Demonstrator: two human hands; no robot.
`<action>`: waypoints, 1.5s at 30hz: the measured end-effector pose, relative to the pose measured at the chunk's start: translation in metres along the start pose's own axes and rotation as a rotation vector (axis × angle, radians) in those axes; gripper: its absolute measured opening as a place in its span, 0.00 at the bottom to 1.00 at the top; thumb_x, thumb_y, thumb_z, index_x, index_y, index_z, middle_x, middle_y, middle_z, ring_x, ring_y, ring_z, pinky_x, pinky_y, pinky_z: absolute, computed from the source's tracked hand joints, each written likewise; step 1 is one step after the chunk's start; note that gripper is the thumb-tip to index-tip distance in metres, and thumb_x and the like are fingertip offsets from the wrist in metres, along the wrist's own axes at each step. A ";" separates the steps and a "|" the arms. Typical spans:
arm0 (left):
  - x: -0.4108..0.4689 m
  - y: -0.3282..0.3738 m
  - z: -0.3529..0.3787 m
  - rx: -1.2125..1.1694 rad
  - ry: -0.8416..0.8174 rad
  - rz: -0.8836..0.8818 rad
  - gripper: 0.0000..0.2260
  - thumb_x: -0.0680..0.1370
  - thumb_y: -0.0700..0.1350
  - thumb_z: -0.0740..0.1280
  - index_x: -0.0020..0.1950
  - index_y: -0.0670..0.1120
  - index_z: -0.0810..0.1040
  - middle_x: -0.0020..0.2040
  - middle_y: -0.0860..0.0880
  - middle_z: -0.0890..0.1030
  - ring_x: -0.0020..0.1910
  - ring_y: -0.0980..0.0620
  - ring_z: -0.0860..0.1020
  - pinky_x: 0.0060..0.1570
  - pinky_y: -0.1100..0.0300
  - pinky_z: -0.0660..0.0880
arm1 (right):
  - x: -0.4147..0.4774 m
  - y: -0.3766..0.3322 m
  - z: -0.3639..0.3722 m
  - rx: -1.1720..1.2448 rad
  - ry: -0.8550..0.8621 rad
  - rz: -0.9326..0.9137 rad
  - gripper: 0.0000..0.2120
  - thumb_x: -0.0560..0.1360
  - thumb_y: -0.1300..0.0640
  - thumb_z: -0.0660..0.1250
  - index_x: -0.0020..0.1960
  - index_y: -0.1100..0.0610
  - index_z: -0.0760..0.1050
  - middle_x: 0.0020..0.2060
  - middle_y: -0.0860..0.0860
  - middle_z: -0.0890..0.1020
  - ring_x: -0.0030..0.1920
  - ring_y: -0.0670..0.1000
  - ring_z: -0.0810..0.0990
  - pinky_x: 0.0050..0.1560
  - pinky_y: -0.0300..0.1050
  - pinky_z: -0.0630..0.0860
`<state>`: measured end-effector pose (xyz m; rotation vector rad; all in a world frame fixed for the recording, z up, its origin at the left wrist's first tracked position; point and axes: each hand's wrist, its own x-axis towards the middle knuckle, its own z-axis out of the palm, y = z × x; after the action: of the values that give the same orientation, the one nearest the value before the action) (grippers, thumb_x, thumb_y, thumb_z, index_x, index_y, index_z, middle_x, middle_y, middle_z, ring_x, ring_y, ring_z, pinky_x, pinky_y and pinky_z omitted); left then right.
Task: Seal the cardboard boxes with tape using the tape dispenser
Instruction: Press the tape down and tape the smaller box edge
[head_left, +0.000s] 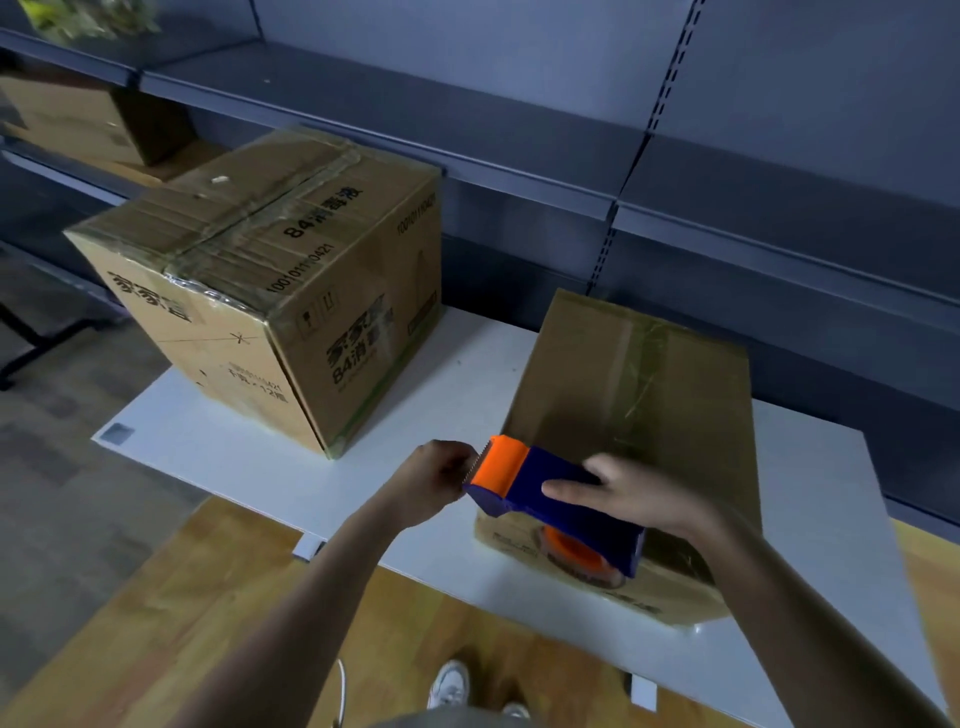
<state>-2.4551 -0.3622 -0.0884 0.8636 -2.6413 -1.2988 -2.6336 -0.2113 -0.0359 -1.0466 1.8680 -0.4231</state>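
The right hand (639, 493) grips the blue and orange tape dispenser (582, 522), thumb laid across its side, above the near corner of the closer cardboard box (639, 395). The left hand (436, 480) sits curled at the toothed orange end. It may be pinching the loose tape end, but I cannot tell, since no tape shows there.

The risk I see is the serrated cutter, just beside the left fingers, nicking them on a sharp pull. Tape could also start crooked and miss the seam, or fold onto itself.

That box already carries a shiny strip along its top. A larger printed box (270, 270), taped and creased, stands well apart to the left. Both rest on a white bench (426, 395) before dark metal shelving (519, 130), with a wooden floor (156, 597) below.
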 end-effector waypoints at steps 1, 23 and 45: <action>-0.003 -0.004 -0.003 -0.023 0.021 -0.009 0.13 0.77 0.34 0.60 0.35 0.49 0.72 0.32 0.55 0.74 0.32 0.59 0.70 0.33 0.68 0.66 | -0.001 0.001 -0.002 -0.018 -0.020 0.008 0.32 0.57 0.25 0.62 0.44 0.52 0.71 0.36 0.45 0.78 0.30 0.39 0.76 0.29 0.31 0.67; 0.013 -0.031 0.006 0.028 0.085 -0.072 0.14 0.81 0.41 0.56 0.40 0.45 0.77 0.35 0.54 0.76 0.33 0.58 0.73 0.34 0.73 0.68 | -0.017 0.023 -0.041 -0.158 -0.070 0.134 0.35 0.58 0.29 0.61 0.48 0.58 0.74 0.40 0.52 0.80 0.36 0.48 0.77 0.34 0.37 0.67; 0.005 -0.044 0.073 0.041 0.109 -0.349 0.15 0.80 0.59 0.50 0.54 0.50 0.67 0.43 0.52 0.78 0.41 0.50 0.78 0.39 0.58 0.73 | -0.006 0.018 -0.037 -0.209 -0.096 0.153 0.27 0.63 0.31 0.64 0.43 0.55 0.72 0.36 0.48 0.80 0.32 0.44 0.78 0.26 0.29 0.67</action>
<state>-2.4617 -0.3342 -0.1690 1.4082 -2.5195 -1.2210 -2.6718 -0.2007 -0.0250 -1.0325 1.9194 -0.0879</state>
